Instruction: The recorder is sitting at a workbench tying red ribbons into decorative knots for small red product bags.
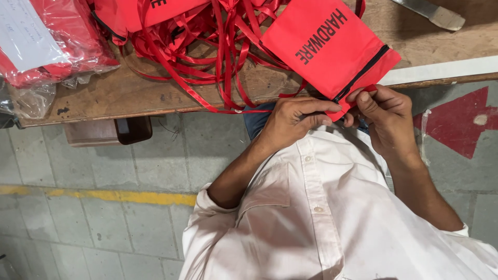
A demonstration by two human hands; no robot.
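Head view: left hand [293, 120] and right hand [381, 111] both pinch closed on the near zipper corner of a red drawstring bag [332, 44]. Bag overhangs the wooden surface [129, 91] edge. Beyond it lie tangled red ribbons [218, 41] and plastic-wrapped red bundles [57, 41].

Left hand [293, 118] and right hand [383, 115] pinch the red pouch [332, 49] at the wooden table [129, 88] edge.

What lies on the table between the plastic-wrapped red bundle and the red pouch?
A tangled heap of red ribbons lies between the bundle and the pouch, seen from the head camera.
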